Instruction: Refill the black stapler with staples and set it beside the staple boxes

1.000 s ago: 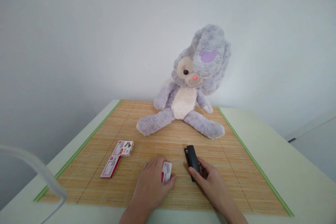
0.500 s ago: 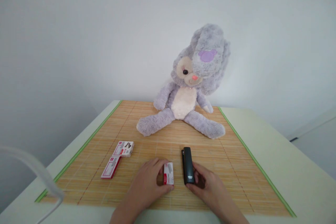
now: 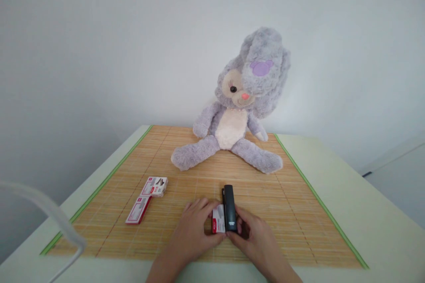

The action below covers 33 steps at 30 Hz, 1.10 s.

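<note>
At the front middle of the mat, my left hand [image 3: 195,225] grips a small red-and-white staple box [image 3: 218,219] between thumb and fingers. Right beside it is a black stapler [image 3: 229,208], lying lengthwise away from me, with my right hand [image 3: 254,234] closed on its right side and near end. The box's right side and the stapler's left side appear to touch. Some fingertips of both hands are hidden behind these things.
Two more red-and-white boxes, one farther [image 3: 154,186] and one nearer [image 3: 138,210], lie corner to corner on the left of the bamboo mat [image 3: 265,194]. A grey plush rabbit [image 3: 231,126] sits at the back by the wall. A white curved cable [image 3: 49,212] crosses the lower left.
The stapler and the staple box have come together: a gap stood between them before. My right hand has shifted left with the stapler, my left hand slightly right with the box.
</note>
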### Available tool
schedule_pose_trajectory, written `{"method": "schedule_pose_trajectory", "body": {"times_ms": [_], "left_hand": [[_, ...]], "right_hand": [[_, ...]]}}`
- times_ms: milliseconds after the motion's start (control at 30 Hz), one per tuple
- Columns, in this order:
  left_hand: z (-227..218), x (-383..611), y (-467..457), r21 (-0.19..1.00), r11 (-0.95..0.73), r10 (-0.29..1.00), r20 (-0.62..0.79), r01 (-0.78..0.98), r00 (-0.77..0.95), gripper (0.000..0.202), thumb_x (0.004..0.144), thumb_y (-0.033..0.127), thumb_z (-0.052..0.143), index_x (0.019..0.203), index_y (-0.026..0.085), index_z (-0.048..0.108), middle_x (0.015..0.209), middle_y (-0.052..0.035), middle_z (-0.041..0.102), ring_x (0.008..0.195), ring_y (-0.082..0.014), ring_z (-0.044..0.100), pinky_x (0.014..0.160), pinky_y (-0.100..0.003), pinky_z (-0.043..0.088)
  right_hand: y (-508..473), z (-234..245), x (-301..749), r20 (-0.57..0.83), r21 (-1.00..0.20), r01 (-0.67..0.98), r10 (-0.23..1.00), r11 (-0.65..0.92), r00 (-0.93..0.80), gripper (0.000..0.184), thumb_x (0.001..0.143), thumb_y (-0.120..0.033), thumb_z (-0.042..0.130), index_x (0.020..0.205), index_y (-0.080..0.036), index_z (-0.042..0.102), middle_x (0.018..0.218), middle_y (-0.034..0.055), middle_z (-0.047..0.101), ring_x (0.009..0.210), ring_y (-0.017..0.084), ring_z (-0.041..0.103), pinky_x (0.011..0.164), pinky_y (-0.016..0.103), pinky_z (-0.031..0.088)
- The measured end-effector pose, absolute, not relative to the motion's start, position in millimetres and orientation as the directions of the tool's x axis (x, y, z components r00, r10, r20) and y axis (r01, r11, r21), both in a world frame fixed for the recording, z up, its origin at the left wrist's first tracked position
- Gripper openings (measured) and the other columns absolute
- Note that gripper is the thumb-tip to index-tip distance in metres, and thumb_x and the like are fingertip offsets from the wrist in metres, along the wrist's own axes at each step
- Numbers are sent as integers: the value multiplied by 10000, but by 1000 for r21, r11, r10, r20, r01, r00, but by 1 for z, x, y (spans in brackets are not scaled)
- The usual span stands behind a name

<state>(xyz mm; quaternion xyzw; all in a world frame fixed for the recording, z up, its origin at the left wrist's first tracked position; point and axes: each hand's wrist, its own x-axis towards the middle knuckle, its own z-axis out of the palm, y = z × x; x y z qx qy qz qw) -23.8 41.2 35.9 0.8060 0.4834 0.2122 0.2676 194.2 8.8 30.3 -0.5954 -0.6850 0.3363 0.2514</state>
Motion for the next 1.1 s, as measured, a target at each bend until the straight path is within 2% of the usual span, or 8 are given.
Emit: {"method": "schedule_pose_trajectory", "body": {"times_ms": [133,300,467,767,967,1100], "left_hand": [[37,-24,42,625,-397,888,76,672,454,621,734,340,796,1327,337,614,1194,-35,650,1136,-282,591,1009,-401,418],[36,-24,43,611,-405,888,86,680,451,646,743,342,776,1362,343,592,1212,-45,634,1155,-296,574,1009,-412,418],[32,-21,42,582,-419,891,115,697,440,685,750,329,764,1403,345,556,1235,-58,613,1164,-301,554,1004,-415,416],[18,-23,41,580,-431,893,166,691,418,831,814,352,746,1558,314,376,1347,-70,577,1256,-290,518,1079,-418,384],[12,-27,43,631,-409,905,189,659,381,815,803,444,792,1518,305,429,1348,-71,598,1242,-291,534,1068,-421,399],[12,-28,43,659,-391,914,192,643,358,805,764,428,827,1476,298,473,1310,-70,620,1203,-291,554,1051,-430,412]], "right_hand": [[8,31,196,-50,-775,628,982,78,-184,279,815,-224,695,1094,-234,703,761,-33,655,679,161,595,625,256,406],[9,27,197,-73,-774,631,983,51,-169,357,813,-235,708,1170,-241,698,745,-40,653,657,157,593,609,252,396],[12,19,198,-64,-776,629,988,40,-142,529,818,-259,719,1342,-264,646,742,-42,648,655,157,591,604,251,397],[16,10,197,-46,-783,621,993,32,-109,623,816,-262,696,1430,-235,595,747,-36,631,650,149,585,611,249,416],[16,10,198,-48,-784,619,992,37,-120,644,810,-266,683,1444,-231,581,761,-27,645,646,153,585,604,248,423],[15,11,198,-46,-793,608,992,36,-119,667,810,-260,676,1466,-228,559,775,-24,653,649,155,593,618,253,435]]}}
